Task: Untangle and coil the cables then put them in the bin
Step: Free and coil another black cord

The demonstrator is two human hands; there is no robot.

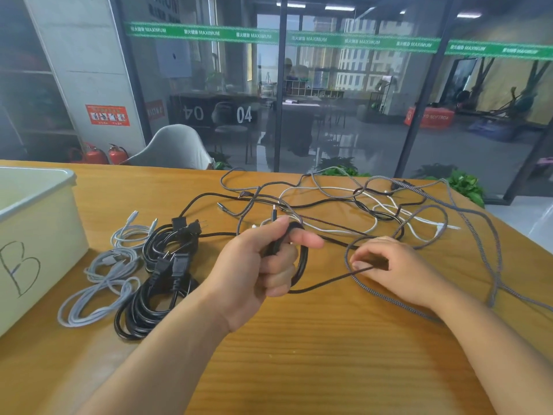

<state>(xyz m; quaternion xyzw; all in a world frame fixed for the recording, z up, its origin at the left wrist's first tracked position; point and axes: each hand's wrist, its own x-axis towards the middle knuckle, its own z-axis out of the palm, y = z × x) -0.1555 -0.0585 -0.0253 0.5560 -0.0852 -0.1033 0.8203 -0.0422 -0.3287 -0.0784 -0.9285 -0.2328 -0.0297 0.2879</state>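
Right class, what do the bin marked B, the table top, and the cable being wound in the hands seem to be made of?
Pale rectangular bin marked B: probably plastic, smooth with a moulded rim. Orange-brown table top: wood or wood-look laminate, matt, with grain lines. Thin dark cable in the left hand and right hand: apparently braided fabric sheath, with a woven texture.

Left hand point(263, 262) raised, fingers point(281, 266) curled, right hand point(398, 271) pinching

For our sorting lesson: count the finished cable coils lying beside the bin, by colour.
Black coils: 2
Light grey coils: 3
Total: 5
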